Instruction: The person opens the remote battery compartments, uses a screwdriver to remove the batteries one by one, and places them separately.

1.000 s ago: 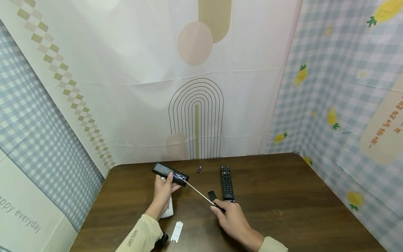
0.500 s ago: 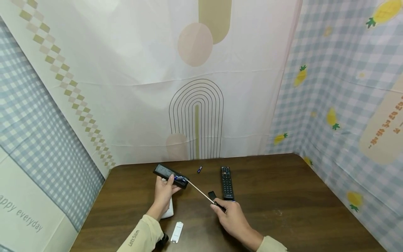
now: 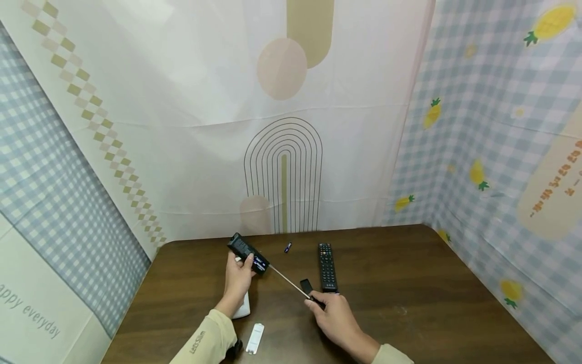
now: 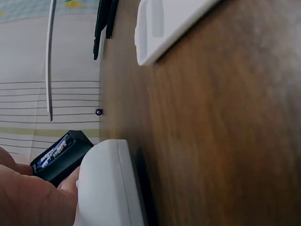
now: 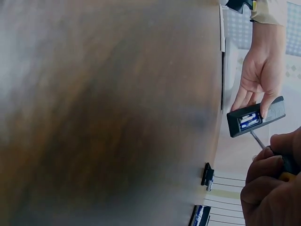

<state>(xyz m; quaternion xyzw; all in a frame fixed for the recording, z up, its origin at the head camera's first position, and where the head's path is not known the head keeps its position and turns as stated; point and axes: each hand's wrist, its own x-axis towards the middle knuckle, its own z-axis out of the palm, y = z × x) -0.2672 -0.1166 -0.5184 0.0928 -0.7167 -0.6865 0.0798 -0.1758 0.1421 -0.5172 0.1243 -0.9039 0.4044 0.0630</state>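
Observation:
My left hand (image 3: 238,280) grips a black remote control (image 3: 242,247), tilted above the table, thumb along its back. Its battery compartment is uncovered, and batteries (image 5: 249,120) with blue wrappers lie inside. My right hand (image 3: 338,316) holds a screwdriver (image 3: 291,282) by its dark handle, which shows a bit of yellow in the right wrist view. The long thin shaft points at the remote's lower end; in the left wrist view its tip (image 4: 50,117) looks apart from the remote. A white device (image 4: 106,183) lies under my left hand, partly hidden.
A second black remote (image 3: 327,268) lies face up on the brown table (image 3: 409,283), right of centre. Near it are a small black cover (image 3: 306,286) and, farther back, a loose battery (image 3: 288,247). A white cover (image 3: 255,337) lies in front.
The held remote has turned and tilted, its far end shifting right. The screwdriver tip, earlier over the batteries, now sits at the remote's lower edge. The right hand has barely moved.

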